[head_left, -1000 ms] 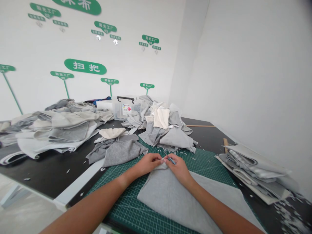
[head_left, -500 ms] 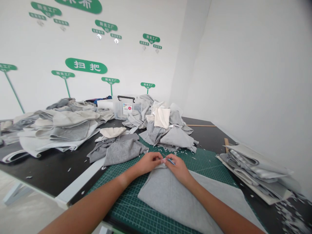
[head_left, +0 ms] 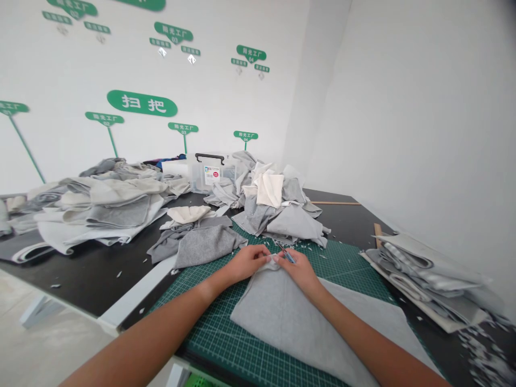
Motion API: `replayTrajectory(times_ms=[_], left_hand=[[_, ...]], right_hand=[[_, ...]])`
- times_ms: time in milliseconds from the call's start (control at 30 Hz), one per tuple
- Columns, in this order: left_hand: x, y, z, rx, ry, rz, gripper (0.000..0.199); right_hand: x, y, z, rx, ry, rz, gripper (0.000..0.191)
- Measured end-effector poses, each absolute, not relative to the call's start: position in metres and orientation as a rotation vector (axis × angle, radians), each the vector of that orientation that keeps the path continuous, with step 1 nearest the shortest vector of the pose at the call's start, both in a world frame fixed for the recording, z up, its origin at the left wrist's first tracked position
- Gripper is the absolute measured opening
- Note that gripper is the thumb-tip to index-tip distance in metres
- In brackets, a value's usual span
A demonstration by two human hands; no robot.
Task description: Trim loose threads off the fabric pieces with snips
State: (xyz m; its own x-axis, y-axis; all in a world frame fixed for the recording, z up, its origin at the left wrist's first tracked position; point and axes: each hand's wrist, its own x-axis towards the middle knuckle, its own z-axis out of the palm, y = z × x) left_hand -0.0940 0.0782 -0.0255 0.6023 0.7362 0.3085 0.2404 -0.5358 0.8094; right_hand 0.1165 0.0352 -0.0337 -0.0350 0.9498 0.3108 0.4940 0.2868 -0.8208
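A light grey cloth [head_left: 282,317] lies folded on the green cutting mat [head_left: 217,317], its far edge bunched up between my hands. My left hand [head_left: 248,262] is closed in a pinch on that edge. Close beside it, my right hand [head_left: 298,269] is shut around a small blue-handled tool [head_left: 289,257] with a thin dark tip pointing away from me; its exact kind is too small to tell. The fingertips of my right hand also meet the cloth edge.
Heaps of grey and white cloth [head_left: 116,209] cover the table's left. More cloth pieces [head_left: 296,220] lie ahead, by a clear plastic box [head_left: 201,177]. On the right sits a cloth stack [head_left: 427,279] near scattered scraps [head_left: 484,355]. A wooden strip [head_left: 334,203] lies behind.
The camera view has shifted slightly. My right hand has turned the blue-handled tool so its dark tip now shows. Both hands stay at the cloth edge.
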Motion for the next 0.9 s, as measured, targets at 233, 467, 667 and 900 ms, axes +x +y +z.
replayTrajectory(times_ms=[233,467,667,900], left_hand=[[-0.0950,0.0811,-0.0272,2.088,0.815,0.914,0.029],[-0.0923,0.0755,-0.0243,2.118,0.765,0.886,0.034],[-0.0912,0.0734,-0.0230,2.160,0.703,0.917,0.032],[-0.0923,0.0788,-0.0290,2.036,0.738,0.893,0.028]], right_hand=[[0.1143,0.0330,-0.0320,-1.340,-1.639,0.661,0.035],[0.1152,0.0330,-0.0318,-1.351,-1.641,0.666,0.035],[0.1155,0.0343,-0.0317,-1.345,-1.648,0.673,0.033],[0.1136,0.0325,-0.0307,-1.303,-1.660,0.693,0.033]])
